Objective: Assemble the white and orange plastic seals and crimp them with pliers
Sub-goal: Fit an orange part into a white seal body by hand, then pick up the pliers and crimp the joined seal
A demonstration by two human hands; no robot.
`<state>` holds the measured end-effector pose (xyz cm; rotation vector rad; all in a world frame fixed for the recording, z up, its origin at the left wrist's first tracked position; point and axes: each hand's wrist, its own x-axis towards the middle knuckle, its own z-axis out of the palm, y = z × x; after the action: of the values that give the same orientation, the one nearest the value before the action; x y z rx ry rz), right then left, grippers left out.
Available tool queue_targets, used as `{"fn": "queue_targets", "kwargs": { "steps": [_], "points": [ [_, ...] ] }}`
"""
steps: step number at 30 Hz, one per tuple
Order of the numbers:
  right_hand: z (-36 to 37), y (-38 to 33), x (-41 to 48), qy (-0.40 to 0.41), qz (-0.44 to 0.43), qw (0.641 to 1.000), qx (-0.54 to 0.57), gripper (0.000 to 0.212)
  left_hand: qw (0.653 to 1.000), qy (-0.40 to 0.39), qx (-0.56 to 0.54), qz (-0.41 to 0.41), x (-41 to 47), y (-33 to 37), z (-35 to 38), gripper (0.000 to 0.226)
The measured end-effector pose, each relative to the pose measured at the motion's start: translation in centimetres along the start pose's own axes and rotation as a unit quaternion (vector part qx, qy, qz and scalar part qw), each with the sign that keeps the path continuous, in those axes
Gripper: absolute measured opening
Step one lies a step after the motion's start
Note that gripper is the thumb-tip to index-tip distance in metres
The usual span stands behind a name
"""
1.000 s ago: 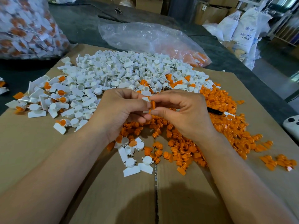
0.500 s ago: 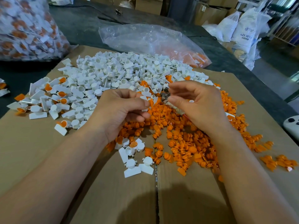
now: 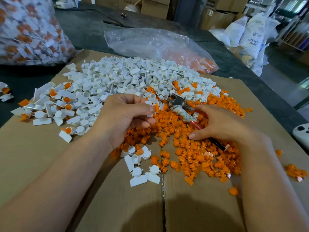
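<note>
White and orange plastic seal (image 3: pixel 156 107) sits pinched in left hand (image 3: pixel 123 114); right hand (image 3: pixel 222 123) spreads over red-handled metal pliers (image 3: pixel 179 106) on cardboard-covered desk (image 3: pixel 41 156), stacked brown cartons (image 3: pixel 155 5) behind.

Even, soft daylight; wide-angle bending at the edges, a head shadow low on the cardboard (image 3: pixel 192 215).

Colours: white seal bodies (image 3: pixel 127 77) heaped left of the pliers (image 3: pixel 177 102), orange inserts (image 3: pixel 192 158) around and in front of them. Pliers: silver head, red-and-black handles. Brown cardboard (image 3: pixel 41 156) underneath, dark grey tabletop (image 3: pixel 87 30) beyond.
</note>
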<state>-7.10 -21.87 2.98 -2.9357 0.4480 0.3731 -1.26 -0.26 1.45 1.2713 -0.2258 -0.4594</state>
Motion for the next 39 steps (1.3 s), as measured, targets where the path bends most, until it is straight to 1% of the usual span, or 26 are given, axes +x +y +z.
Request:
{"fn": "queue_targets", "kwargs": {
  "steps": [2,5,11,15,18,20,23,26,29,31,35,39],
  "points": [
    [0.1,0.1,0.1,-0.01,0.015,0.999,-0.026,0.105,1.0,0.0,0.006,0.008,0.0,-0.1,0.0,0.016],
    [0.3,0.1,0.2,0.002,0.028,0.999,-0.016,0.103,0.999,-0.004,0.02,0.024,0.1,-0.1,0.0,0.016],
    [0.2,-0.2,0.2,0.079,0.032,0.996,0.006,0.076,0.999,-0.006,0.019,0.034,0.1,-0.3,0.0,0.015],
    [0.0,-0.2,0.2,0.142,0.028,0.989,0.015,0.07,1.0,0.0,0.0,0.03,0.2,-0.2,-0.1,0.011],
    [-0.3,-0.3,-0.2,0.165,0.013,0.986,0.013,0.059,0.999,0.01,-0.017,0.029,0.4,-0.3,-0.1,0.01],
    [-0.6,-0.4,-0.5,0.188,0.0,0.981,0.038,0.052,0.999,0.016,-0.03,0.034,0.6,-0.3,-0.1,0.011],
    [-0.6,-0.6,-0.5,0.239,-0.027,0.968,0.068,0.044,0.997,0.02,-0.053,0.044,0.8,-0.4,-0.1,0.011],
    [-0.6,-1.0,-0.7,0.294,-0.052,0.951,0.085,0.028,0.996,0.023,-0.06,0.064,0.9,-0.6,-0.1,0.013],
    [-0.5,-1.5,-1.0,0.328,-0.078,0.94,0.052,0.035,0.993,0.039,-0.062,0.088,0.9,-0.8,-0.1,0.014],
    [-0.4,-1.9,-1.0,0.333,-0.09,0.938,0.028,0.04,0.991,0.054,-0.076,0.099,1.0,-0.8,-0.2,0.013],
    [0.1,-2.9,-1.1,0.308,-0.115,0.942,0.064,0.038,0.985,0.081,-0.093,0.12,1.0,-0.8,-0.3,0.013],
    [0.6,-3.7,-1.2,0.271,-0.149,0.947,0.091,0.033,0.982,0.088,-0.085,0.147,1.0,-0.8,-0.1,0.013]
  ]
}}
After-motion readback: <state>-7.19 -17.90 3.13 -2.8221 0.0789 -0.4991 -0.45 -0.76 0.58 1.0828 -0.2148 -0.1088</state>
